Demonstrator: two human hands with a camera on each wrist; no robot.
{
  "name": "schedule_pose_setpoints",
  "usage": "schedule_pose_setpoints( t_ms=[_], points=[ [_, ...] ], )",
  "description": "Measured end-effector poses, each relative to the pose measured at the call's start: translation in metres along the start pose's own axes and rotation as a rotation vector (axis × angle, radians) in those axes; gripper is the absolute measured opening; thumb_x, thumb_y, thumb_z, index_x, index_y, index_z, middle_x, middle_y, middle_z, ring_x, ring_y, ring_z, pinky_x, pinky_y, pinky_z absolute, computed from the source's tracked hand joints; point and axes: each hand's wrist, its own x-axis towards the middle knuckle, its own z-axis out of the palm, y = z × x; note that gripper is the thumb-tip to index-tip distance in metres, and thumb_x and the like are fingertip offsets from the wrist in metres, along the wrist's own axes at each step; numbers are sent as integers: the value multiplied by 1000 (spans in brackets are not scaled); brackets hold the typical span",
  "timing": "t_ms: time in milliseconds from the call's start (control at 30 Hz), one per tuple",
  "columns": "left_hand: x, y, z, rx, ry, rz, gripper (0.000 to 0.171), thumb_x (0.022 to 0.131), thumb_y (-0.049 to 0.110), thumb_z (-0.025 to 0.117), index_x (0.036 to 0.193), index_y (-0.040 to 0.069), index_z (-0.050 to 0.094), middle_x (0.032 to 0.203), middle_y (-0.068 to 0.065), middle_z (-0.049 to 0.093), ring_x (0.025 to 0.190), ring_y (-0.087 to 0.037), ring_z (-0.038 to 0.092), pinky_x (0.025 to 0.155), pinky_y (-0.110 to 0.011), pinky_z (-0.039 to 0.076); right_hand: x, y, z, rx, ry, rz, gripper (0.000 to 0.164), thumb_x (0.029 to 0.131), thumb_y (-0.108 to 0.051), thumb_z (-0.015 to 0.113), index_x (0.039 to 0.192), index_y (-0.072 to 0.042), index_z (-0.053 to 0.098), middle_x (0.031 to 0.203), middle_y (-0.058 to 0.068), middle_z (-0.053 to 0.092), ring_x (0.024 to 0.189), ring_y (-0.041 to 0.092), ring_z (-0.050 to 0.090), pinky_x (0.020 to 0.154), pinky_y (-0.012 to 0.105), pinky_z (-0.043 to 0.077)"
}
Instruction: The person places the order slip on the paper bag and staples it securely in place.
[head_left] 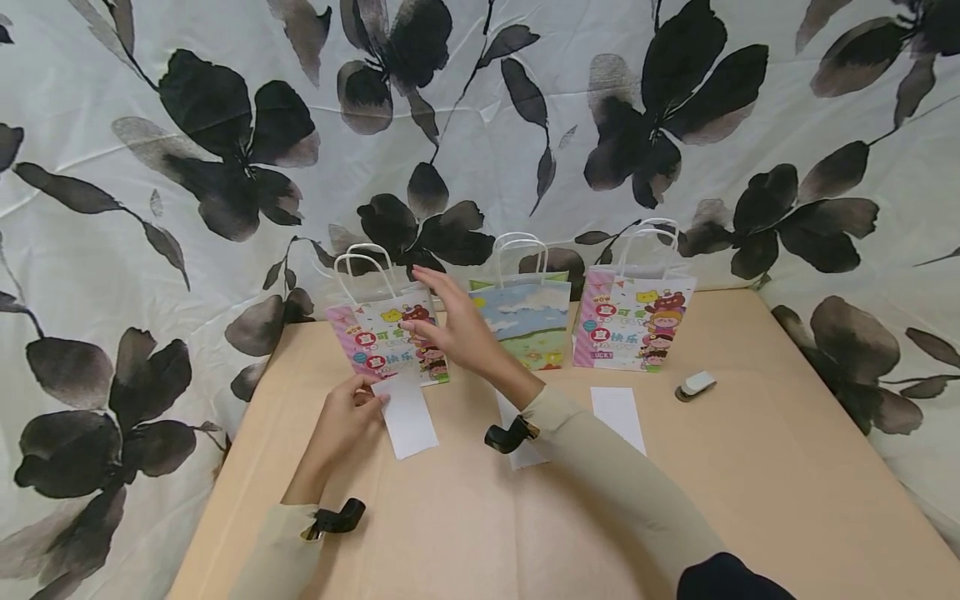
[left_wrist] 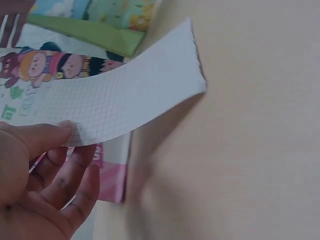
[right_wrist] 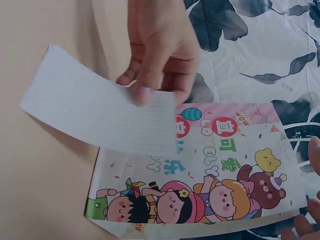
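Observation:
My left hand (head_left: 348, 417) pinches a torn strip of white grid-lined paper (head_left: 410, 423) between thumb and fingers. In the left wrist view the strip (left_wrist: 145, 82) curves up, its torn end pointing away from the hand. Behind it stands the leftmost paper gift bag (head_left: 386, 337), tilted slightly, with pink edging, cartoon figures and white handles. My right hand (head_left: 467, 329) is beside that bag's upper right edge, fingers mostly straight; whether they touch it is unclear. The right wrist view shows the strip (right_wrist: 95, 105) in front of the bag's printed face (right_wrist: 220, 185).
A sky-and-meadow gift bag (head_left: 525, 321) stands mid-table, another pink cartoon bag (head_left: 633, 321) to its right. Below them lie two more paper strips, one (head_left: 618, 417) at right and one (head_left: 528, 454) partly behind my right forearm. A small white-and-black object (head_left: 696, 385) lies farther right.

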Motion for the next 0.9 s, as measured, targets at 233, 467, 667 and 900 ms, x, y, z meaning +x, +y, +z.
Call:
schedule_pose_setpoints(
  t_ms=[233,467,667,900],
  points=[
    [8,18,-16,-187,37,-17,26,97,8,69,118,-7,62,110,-19,65,87,-9,68,74,-27,58,3,3,6,24,-19,45,79,88,-23,81,155,-12,40,160,1,37,148,14,34,120,39,31],
    [18,44,-24,-266,166,3,28,95,8,72,117,-8,65,105,-8,68,86,-4,67,75,-19,54,7,7,9,23,-31,75,79,89,-28,80,155,-14,39,159,2,36,148,15,33,119,42,32],
    [25,60,-27,-278,252,27,29,92,8,75,116,-6,66,102,-6,69,84,-5,67,75,-16,54,12,11,12,36,-47,113,78,88,-28,81,154,-14,41,156,3,38,145,17,36,118,41,34],
    [30,71,-30,-281,341,86,29,90,9,77,112,-6,67,98,-8,70,80,-6,66,70,-14,52,17,11,14,32,-54,126,73,88,-25,82,150,-13,46,145,3,47,134,16,46,112,39,41]
  ],
)
